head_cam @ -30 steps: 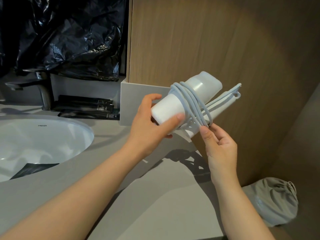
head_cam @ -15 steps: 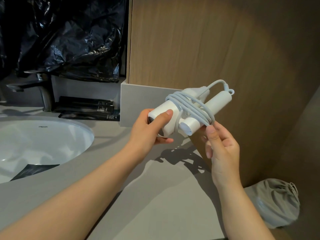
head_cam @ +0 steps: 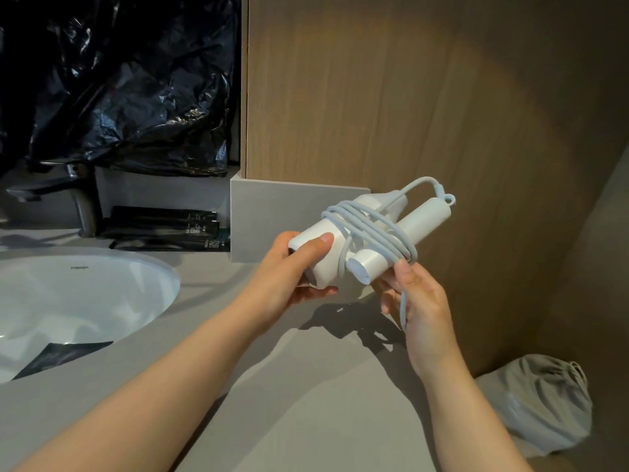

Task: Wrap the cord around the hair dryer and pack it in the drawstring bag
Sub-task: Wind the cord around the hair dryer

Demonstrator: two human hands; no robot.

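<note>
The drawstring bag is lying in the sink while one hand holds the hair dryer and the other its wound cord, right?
No. The head view shows the drawstring bag lying by the wooden panel, away from the sink. The left hand does hold the hair dryer, the right hand its wound cord.

Counter point(head_cam: 306, 420): open run from front edge to mid-surface, passable. Left side: sink basin point(head_cam: 85, 301) sunk in. Back edge: faucet point(head_cam: 78, 195), black sachets point(head_cam: 163, 229) and grey upstand point(head_cam: 272, 223) block reach. Right edge: wood panel point(head_cam: 408, 97) rises as a wall; drawstring bag point(head_cam: 544, 403) lies at its foot. Hair dryer point(head_cam: 423, 221), in left hand point(head_cam: 289, 277) and right hand point(head_cam: 418, 301), hangs near panel.
</note>
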